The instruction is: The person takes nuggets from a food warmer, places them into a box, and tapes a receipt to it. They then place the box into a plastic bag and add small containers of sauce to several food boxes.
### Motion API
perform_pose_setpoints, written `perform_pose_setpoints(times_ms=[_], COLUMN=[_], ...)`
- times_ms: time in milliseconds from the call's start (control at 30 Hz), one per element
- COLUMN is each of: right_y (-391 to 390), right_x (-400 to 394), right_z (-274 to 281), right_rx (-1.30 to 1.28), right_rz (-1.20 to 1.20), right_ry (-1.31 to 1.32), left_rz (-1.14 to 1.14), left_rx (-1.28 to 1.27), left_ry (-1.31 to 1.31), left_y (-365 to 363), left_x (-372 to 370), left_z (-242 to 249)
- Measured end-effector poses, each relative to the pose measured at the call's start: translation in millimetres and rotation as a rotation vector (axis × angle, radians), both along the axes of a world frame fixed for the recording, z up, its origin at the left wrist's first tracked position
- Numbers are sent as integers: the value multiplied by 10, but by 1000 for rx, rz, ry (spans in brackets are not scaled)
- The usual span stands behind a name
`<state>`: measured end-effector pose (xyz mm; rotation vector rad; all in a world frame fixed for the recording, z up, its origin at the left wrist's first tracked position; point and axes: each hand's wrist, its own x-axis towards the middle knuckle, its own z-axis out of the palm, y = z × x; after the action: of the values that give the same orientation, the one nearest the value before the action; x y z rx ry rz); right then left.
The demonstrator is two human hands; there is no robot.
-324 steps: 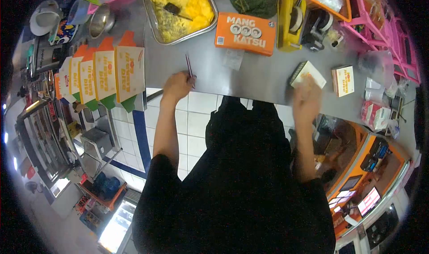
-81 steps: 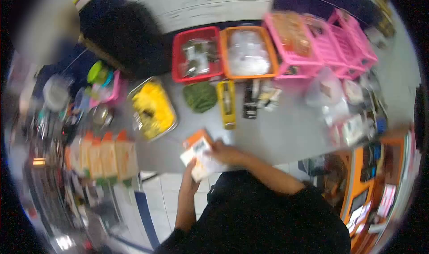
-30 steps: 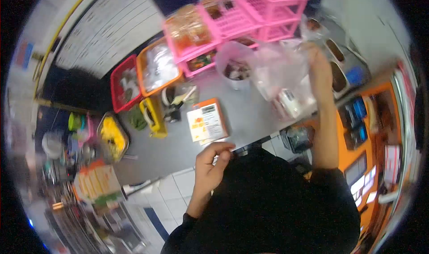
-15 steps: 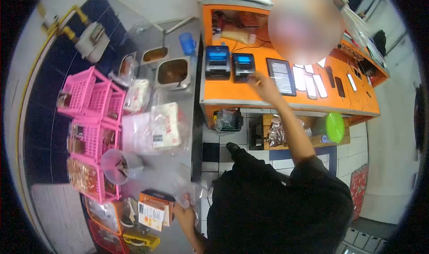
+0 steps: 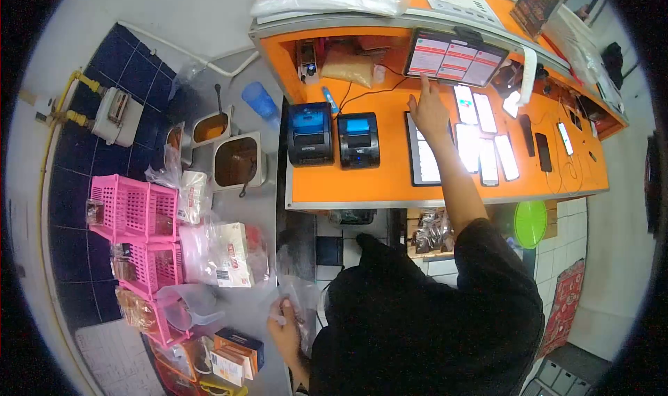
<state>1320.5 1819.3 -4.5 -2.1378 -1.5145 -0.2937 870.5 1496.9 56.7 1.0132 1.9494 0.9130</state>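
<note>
My right hand (image 5: 430, 114) is over the orange counter, its index finger stretched up to the lower edge of a lit tablet (image 5: 456, 60) standing in the shelf opening. A second tablet (image 5: 422, 161) lies flat, partly under my wrist. Several lit phones (image 5: 488, 161) lie close to the right of my forearm. My left hand (image 5: 284, 330) is low at the edge of the metal worktop, fingers closed on a clear plastic bag (image 5: 300, 302). Nearby is a stack of small cartons (image 5: 236, 358).
Two black receipt printers (image 5: 311, 135) stand at the counter's left. Sauce pans (image 5: 240, 163) with ladles sit in the worktop, beside a blue cup (image 5: 259, 102). Pink baskets (image 5: 149, 267), a clear jug (image 5: 188, 305) and wrapped packs (image 5: 233, 257) line the left side. A green lid (image 5: 530, 224) shows below the counter.
My right hand has moved from beside the smaller printer up and right to the standing tablet. The view has shifted toward the counter, and the tablet's screen now shows. My left hand keeps the plastic bag.
</note>
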Motion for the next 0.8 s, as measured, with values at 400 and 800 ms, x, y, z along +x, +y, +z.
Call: perform_pose_setpoints(times_ms=[400,800], right_y=[-438,-1822], right_x=[-454,-2563], right_z=[7,-1353], right_rx=[141,-948], right_rz=[83,1512], right_ry=[171,1331], left_rz=[78,122], left_rx=[-23,102], left_ry=[-14,-262], left_y=[-9,541], left_x=[92,836], left_z=[-206,379])
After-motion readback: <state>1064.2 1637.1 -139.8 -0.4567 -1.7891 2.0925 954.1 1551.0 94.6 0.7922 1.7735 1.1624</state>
